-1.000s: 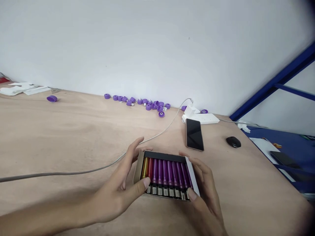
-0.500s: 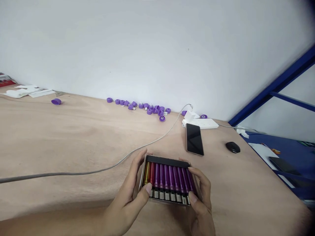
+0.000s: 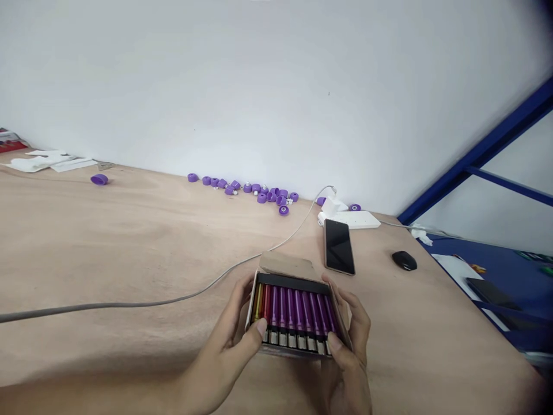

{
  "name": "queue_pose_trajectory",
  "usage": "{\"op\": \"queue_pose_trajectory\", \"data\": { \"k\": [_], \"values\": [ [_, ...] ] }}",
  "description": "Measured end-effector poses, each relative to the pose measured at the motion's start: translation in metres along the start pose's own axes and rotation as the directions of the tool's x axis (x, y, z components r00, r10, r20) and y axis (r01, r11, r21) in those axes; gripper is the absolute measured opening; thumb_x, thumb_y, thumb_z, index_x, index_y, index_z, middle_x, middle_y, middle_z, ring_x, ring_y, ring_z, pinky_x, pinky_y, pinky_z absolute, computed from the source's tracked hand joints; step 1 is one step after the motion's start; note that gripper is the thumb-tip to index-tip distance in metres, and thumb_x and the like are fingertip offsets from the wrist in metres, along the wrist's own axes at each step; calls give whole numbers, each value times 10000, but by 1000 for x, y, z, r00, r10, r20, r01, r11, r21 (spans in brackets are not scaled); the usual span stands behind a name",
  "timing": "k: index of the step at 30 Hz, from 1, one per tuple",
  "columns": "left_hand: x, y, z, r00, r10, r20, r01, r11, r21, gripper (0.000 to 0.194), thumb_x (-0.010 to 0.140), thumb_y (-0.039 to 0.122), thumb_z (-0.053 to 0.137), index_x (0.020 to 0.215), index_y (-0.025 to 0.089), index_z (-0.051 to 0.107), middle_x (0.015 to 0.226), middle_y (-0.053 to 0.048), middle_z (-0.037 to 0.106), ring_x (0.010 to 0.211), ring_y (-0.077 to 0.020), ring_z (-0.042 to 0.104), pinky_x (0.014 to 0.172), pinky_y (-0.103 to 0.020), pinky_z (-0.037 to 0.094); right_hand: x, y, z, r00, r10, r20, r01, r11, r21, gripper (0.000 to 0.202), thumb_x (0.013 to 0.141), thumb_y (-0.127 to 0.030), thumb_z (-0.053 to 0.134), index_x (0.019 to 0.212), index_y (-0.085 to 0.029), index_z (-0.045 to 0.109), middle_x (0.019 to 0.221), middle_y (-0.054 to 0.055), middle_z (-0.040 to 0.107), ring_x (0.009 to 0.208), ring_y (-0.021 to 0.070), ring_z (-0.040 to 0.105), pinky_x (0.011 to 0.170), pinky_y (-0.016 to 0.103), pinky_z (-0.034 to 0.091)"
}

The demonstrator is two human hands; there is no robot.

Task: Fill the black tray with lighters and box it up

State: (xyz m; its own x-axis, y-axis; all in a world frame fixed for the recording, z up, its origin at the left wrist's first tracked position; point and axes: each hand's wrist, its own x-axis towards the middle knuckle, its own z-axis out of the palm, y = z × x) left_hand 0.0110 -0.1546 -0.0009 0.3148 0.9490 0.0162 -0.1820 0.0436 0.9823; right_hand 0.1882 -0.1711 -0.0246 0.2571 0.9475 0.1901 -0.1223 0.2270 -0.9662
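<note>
Between both hands, above the wooden table, is a small cardboard box [image 3: 286,264] with its far flap folded outward. Lighters [image 3: 298,308] fill it in a row: a yellow one and a red one at the left, several purple ones beside them, their metal tops toward me. My left hand [image 3: 235,340] grips the left side, its thumb over the near left corner. At the right side my right hand [image 3: 351,340] holds the box, with the thumb on the metal tops near the right corner.
Purple caps [image 3: 261,197] lie along the wall. A grey cable [image 3: 173,301] crosses the table to a white power strip [image 3: 358,219]. A phone [image 3: 339,246] and a black mouse [image 3: 404,260] lie at the right. White papers [image 3: 43,161] are at the far left.
The box's far flap now shows, opened away from me. My right hand's fingers have shifted from the box's top edge to its right side. The view has moved slightly.
</note>
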Motion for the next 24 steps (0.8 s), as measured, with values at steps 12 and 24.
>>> {"op": "queue_pose_trajectory", "data": {
  "k": [12, 24],
  "values": [
    [13, -12, -20, 977, 210, 46, -206, 975, -84, 549, 987, 598, 439, 1417, 258, 425, 1517, -87, 433, 1446, -342, 310, 1195, -480, 265, -4, -6, -14, 989, -112, 96, 132, 961, -244, 547, 939, -629, 450, 1371, -296, 497, 1576, 86, 376, 1462, 362, 327, 1146, 532, 357],
    [41, 8, -22, 993, 35, 115, -7, 972, -235, 281, 931, 328, 684, 1198, 254, 634, 1181, -40, 631, 1135, -211, 557, 964, -305, 419, 43, -24, -22, 985, 158, 75, -154, 986, -58, 210, 808, -400, 766, 899, -246, 656, 822, 16, 670, 662, 150, 627, 564, 206, 514]
  ]
}}
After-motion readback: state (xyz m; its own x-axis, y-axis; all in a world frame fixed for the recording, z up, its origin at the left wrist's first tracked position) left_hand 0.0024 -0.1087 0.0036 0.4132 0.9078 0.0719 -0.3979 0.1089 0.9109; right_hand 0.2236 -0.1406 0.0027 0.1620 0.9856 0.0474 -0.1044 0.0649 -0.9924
